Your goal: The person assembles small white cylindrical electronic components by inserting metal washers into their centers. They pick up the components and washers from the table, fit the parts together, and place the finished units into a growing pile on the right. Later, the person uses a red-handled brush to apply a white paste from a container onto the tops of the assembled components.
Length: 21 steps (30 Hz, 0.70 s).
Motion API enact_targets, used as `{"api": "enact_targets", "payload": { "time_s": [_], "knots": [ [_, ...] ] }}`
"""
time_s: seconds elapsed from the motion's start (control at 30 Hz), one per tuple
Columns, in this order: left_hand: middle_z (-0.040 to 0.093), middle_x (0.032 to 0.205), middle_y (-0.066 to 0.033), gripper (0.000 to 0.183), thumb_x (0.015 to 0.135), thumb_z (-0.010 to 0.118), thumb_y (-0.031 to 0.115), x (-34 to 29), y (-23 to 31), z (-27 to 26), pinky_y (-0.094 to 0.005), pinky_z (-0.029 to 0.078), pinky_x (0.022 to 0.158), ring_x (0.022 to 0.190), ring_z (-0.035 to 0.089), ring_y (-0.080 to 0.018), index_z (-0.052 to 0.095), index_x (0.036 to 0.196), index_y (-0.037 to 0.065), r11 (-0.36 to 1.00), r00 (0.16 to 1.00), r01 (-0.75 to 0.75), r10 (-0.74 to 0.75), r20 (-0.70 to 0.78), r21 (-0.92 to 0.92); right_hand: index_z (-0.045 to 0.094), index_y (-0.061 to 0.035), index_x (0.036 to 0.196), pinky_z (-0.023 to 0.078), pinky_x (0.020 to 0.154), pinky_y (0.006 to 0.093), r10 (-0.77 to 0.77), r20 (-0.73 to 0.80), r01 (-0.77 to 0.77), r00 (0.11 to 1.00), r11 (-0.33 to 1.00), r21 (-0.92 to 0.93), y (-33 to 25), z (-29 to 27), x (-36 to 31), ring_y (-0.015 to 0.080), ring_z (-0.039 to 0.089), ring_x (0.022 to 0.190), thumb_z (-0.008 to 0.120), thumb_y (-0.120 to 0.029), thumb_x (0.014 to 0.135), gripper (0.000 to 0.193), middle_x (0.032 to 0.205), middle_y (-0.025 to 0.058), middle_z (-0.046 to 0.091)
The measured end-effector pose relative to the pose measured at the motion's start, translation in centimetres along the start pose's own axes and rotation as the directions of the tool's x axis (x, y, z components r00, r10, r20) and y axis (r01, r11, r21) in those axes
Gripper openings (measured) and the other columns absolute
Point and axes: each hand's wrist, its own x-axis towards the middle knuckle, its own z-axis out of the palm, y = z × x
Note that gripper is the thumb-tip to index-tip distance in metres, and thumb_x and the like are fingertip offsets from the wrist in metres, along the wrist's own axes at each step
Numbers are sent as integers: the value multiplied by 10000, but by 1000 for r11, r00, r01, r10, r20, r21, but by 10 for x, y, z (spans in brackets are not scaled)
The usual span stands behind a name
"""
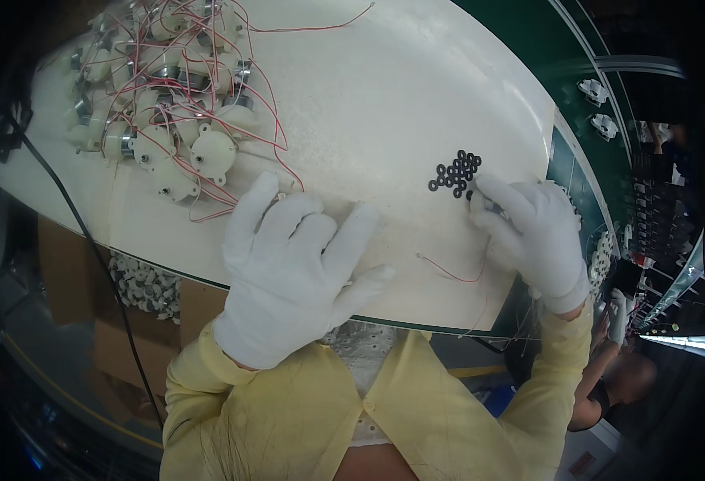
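Note:
My left hand (288, 264), in a white glove, is spread over the table's near side with its fingers apart. Red and white wires run up to its fingertips from small geared motors (212, 154) with round cream housings, heaped at the far left. My right hand (533, 236), also gloved in white, has its fingers curled at the near right edge of a cluster of small black rings (456, 172). One ring lies right at the fingertips; whether they grip anything is hidden. A loose red wire (468, 280) lies just left of this hand.
The white table (368, 104) has a curved look and a dark green near edge. Below it at left stands a cardboard box (140, 345) with many small white parts (145, 289). A black cable (72, 208) hangs at left. Another person (613, 381) is at far right, by white parts (601, 256).

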Motion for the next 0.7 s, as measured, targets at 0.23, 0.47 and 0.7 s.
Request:
{"api": "enact_targets", "payload": {
  "time_s": [0.23,0.47,0.7],
  "knots": [
    [502,832,-38,489,810,675,488,3,-1,-4,-522,392,1005,946,549,-250,699,1154,141,1000,997,-2,3,77,-12,643,-140,987,420,638,360,-38,178,72,983,980,-185,-8,-13,-6,229,541,603,728,-236,810,219,660,10,538],
    [497,821,-29,454,805,690,448,6,-2,-2,-520,401,995,942,553,-241,702,1138,138,1000,996,1,1,89,-25,640,-146,979,427,603,356,-61,185,105,981,966,-236,-9,-9,-3,207,552,583,726,-230,804,212,641,6,523],
    [495,814,-24,447,782,717,425,6,-4,-1,-512,406,988,926,559,-243,705,1124,138,999,999,-4,6,48,-46,661,-98,1015,456,591,358,-22,67,8,997,979,205,8,-8,-7,240,637,662,755,-124,742,290,769,27,665]
  ]
}}
